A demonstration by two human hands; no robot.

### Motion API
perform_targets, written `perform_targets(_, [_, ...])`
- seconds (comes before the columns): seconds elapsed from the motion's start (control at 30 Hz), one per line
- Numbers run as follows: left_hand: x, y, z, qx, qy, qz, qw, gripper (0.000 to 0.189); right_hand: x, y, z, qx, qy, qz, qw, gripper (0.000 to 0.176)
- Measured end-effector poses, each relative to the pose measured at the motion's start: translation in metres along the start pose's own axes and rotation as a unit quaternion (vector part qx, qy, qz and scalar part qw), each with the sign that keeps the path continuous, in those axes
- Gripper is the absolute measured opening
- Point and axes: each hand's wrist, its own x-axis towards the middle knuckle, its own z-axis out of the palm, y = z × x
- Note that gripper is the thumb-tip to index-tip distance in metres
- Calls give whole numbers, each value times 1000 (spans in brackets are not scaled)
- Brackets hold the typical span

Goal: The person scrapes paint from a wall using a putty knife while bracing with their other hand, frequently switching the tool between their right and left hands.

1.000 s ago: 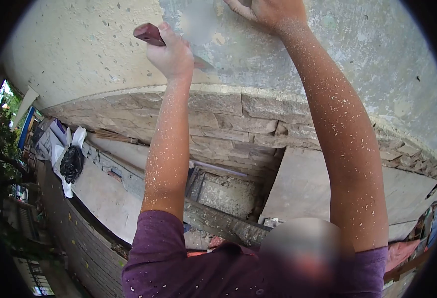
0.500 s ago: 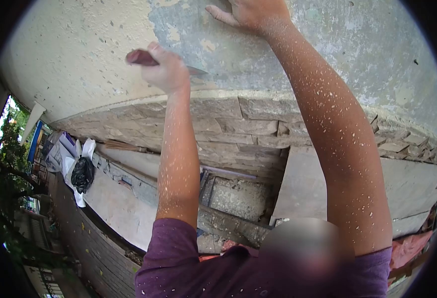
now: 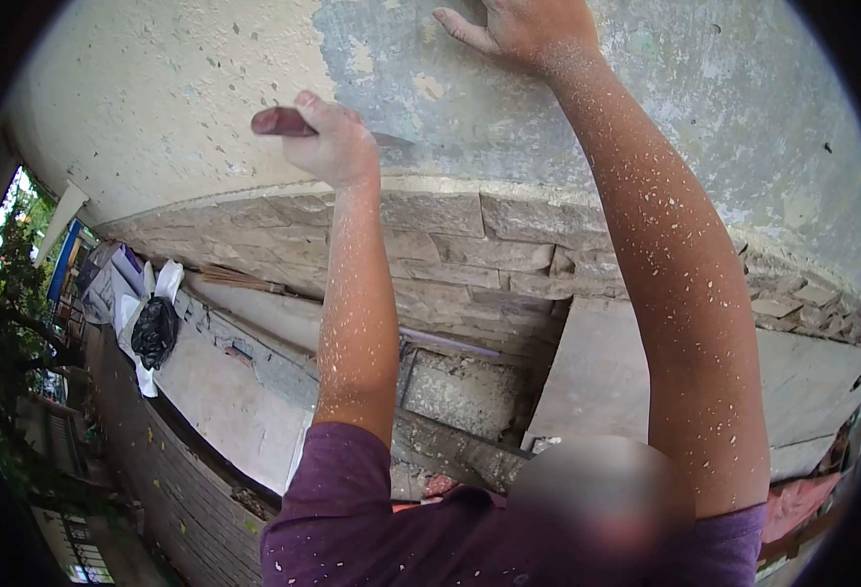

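My left hand (image 3: 340, 147) is closed around the thick dark red handle of a scraper (image 3: 284, 122). The handle's butt sticks out to the left. On the other side a short thin blade points right against the wall (image 3: 196, 117), its edge slightly blurred. My right hand (image 3: 540, 31) lies spread on the grey, worn part of the wall, thumb pointing left; its fingertips run out of the frame at the top. Cream paint covers the wall's left side, with a ragged border where it meets the grey. Pale flakes speckle both forearms.
A band of rough stone blocks (image 3: 440, 215) runs below the wall. Under it are a recessed pit (image 3: 465, 391) and a grey slab (image 3: 592, 372). To the left, a black plastic bag (image 3: 155, 331) lies beside white sheets and thin sticks (image 3: 240, 280).
The view has shifted slightly, so the wall sits further right. Against the wall, my left hand with the scraper has moved a little left. My right hand keeps its place on the wall.
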Motion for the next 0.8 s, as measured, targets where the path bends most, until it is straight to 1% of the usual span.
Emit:
perform_targets(0.07, [2, -38, -10, 128, 12, 66, 990, 42, 3, 2, 0, -11, 29, -12, 999, 66])
perform_targets(0.1, [-4, -33, -11, 69, 7, 50, 996, 42, 6, 3, 0, -14, 35, -13, 999, 66])
perform_targets(0.13, [-1, -19, -10, 69, 7, 52, 996, 42, 6, 2, -1, -13, 21, -5, 1000, 67])
perform_targets(0.2, [15, 1, -10, 2, 37, 29, 999, 35, 6, 4, 0, -16, 2, 0, 1000, 67])
perform_targets(0.23, [23, -6, -16, -31, 40, 7, 999, 36, 6, 5, 0, -24, 4, -3, 1000, 68])
perform_targets(0.27, [16, -8, -17, -25, 43, -1, 999, 36, 4, 2, -1, -26, 2, -3, 1000, 69])
perform_targets(0.33, [17, -9, -5, 44, 28, 38, 998, 42, 9, 5, -2, -29, 7, -5, 1000, 69])
perform_targets(0.37, [17, -6, -5, 60, 19, 19, 998, 45, 4, 1, -2, -24, 2, -3, 1000, 69])
perform_targets(0.4, [22, 2, -5, 58, 21, 23, 998, 45, 4, -1, -2, -25, 6, -6, 1000, 69])
perform_targets(0.47, [35, 12, 2, -19, -1, 12, 1000, 42, 6, 1, 0, -23, -6, 3, 1000, 69])
perform_targets(0.5, [32, 13, 9, 12, 17, 29, 999, 43, 5, 2, 1, -29, -3, -2, 1000, 69])
perform_targets(0.53, [24, -1, 7, 15, 20, 24, 999, 43, 2, 2, 0, -26, -10, -3, 1000, 69])
perform_targets(0.57, [17, -22, -1, 79, 28, 30, 996, 45, 2, 1, 0, -31, -7, -1, 999, 70])
perform_targets(0.6, [11, -23, 0, 142, 38, 39, 988, 47, 5, 1, -1, -36, -1, -2, 999, 70])
perform_targets(0.63, [4, -21, -6, 124, 30, 17, 992, 47, 7, 1, -1, -37, 5, 0, 999, 70])
perform_targets(0.67, [8, -22, -10, 120, 25, 23, 992, 47, 8, 2, -1, -32, 11, 2, 999, 69])
perform_targets(0.73, [8, 8, 0, 6, 8, -21, 1000, 43, 6, 1, 1, -21, 1, 0, 1000, 69])
perform_targets(0.77, [9, 8, 6, -20, -11, -12, 1000, 43, 9, 6, 1, -35, 12, -9, 999, 69])
perform_targets(0.8, [-1, -7, 0, -13, -9, -23, 1000, 43, 4, 3, 0, -40, 13, -15, 999, 69])
